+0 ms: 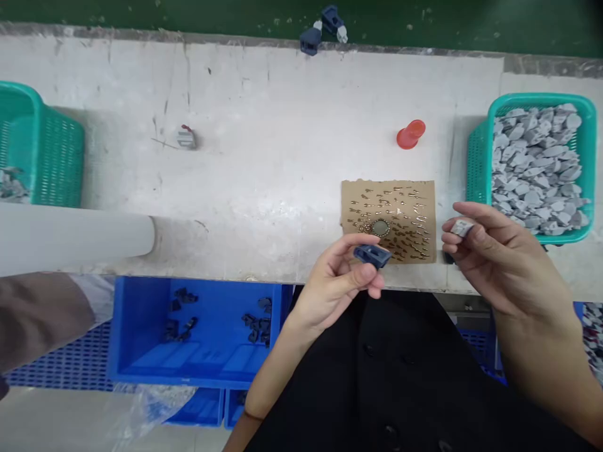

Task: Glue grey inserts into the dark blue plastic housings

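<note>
My left hand [336,279] pinches a dark blue plastic part [372,255] with an opening in its top, over the near edge of the table. Between the thumb and fingers of my right hand [504,263] is a small light grey plastic part [461,228]. The two parts are apart. Under and beyond my left hand lies a brown cardboard sheet [351,194] strewn with several small brass-coloured metal pieces [417,235]. A round item with a beaded rim [380,228] rests on the sheet too.
A green basket [497,163] of grey parts stands at right, another green basket [61,157] at far left. A red plastic piece [411,134] stands beyond the cardboard. Dark blue assemblies [311,41] lie at the back edge. Below the table is a blue bin [198,370]. Another person's sleeve [42,314] shows at left.
</note>
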`<state>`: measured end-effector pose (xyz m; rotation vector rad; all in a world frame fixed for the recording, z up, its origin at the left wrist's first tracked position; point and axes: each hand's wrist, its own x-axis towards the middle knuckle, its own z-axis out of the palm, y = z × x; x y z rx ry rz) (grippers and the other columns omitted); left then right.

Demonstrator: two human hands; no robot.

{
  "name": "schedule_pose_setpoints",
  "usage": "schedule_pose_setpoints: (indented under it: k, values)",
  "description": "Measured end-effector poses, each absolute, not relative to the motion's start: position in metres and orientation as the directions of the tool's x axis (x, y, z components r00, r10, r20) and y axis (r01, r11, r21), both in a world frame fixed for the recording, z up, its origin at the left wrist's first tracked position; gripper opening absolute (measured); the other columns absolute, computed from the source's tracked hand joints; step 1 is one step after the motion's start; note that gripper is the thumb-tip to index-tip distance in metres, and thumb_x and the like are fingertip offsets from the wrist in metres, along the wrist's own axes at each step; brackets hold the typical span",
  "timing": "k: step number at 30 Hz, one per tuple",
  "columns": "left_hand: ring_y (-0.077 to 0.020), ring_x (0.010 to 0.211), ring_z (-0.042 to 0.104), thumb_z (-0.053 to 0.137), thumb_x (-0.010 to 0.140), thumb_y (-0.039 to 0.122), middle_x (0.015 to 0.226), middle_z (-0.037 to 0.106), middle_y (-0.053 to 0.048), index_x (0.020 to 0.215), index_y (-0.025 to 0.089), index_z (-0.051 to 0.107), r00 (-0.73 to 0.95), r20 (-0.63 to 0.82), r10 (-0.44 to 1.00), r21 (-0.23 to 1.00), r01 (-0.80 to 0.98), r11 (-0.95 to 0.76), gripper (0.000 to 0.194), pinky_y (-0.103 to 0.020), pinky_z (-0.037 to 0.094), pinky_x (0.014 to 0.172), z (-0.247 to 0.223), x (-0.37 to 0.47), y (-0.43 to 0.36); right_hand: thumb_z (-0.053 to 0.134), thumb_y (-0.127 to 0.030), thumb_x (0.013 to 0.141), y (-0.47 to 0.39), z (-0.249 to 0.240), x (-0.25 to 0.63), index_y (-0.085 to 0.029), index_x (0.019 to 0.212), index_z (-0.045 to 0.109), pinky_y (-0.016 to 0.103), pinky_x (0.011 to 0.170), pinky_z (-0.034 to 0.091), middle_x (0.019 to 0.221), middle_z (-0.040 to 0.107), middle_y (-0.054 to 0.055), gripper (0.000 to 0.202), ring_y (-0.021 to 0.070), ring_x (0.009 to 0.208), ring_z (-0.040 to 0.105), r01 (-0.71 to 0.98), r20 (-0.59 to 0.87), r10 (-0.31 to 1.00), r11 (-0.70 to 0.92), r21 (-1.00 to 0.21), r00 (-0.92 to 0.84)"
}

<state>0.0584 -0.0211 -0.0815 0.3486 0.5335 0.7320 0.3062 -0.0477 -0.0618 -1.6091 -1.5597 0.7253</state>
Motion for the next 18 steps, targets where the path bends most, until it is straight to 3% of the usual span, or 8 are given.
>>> schedule_pose_setpoints:
  k: [3,6,12,18]
  values:
    - [-0.0089,0.064,0.069,0.088,0.082,0.032,0.079,0.071,0.0,0.105,0.023,0.073,0.66,-0.407,0.632,0.35,-0.526,0.775,0.029,-0.018,0.055,0.06,-0.083,0.062,-0.026,0.07,-0.028,0.095,-0.046,-0.064,0.295,-0.037,0.114,0.075,0.035,0.069,0.065,0.096,0.078,0.0,0.022,0.0191,0.081,0.076,0.598,0.193,0.966,0.054,-0.8,0.171]
    - [-0.0085,0.075,0.071,0.089,0.081,0.036,0.086,0.073,-0.001,0.097,0.02,0.073,0.628,-0.429,0.649,0.281,-0.589,0.757,0.028,-0.016,0.056,0.067,-0.085,0.06,-0.028,0.079,-0.012,0.084,-0.041,-0.07,0.288,-0.038,0.1,0.081,0.033,0.083,0.063,0.099,0.079,-0.003,0.03,0.0159,0.093,0.075,0.732,0.32,0.941,0.14,-0.667,0.111]
    - [-0.0063,0.078,0.069,0.09,0.079,0.032,0.089,0.073,0.0,0.092,0.017,0.074,0.566,-0.488,0.664,0.207,-0.664,0.718,0.026,-0.016,0.055,0.072,-0.09,0.06,-0.028,0.075,0.0,0.081,-0.028,-0.085,0.283,-0.039,0.118,0.078,0.032,0.084,0.062,0.106,0.078,-0.004,0.054,0.0152,0.098,0.074,0.737,0.408,0.889,0.417,-0.532,-0.209]
    - [-0.0066,0.075,0.067,0.091,0.077,0.032,0.087,0.07,0.001,0.088,0.016,0.072,0.562,-0.512,0.65,0.183,-0.668,0.722,0.028,-0.019,0.055,0.073,-0.092,0.059,-0.029,0.071,0.002,0.083,-0.023,-0.089,0.281,-0.026,0.113,0.079,0.033,0.089,0.062,0.106,0.078,0.003,0.041,0.0168,0.1,0.074,0.733,0.363,0.878,0.464,-0.496,-0.311]
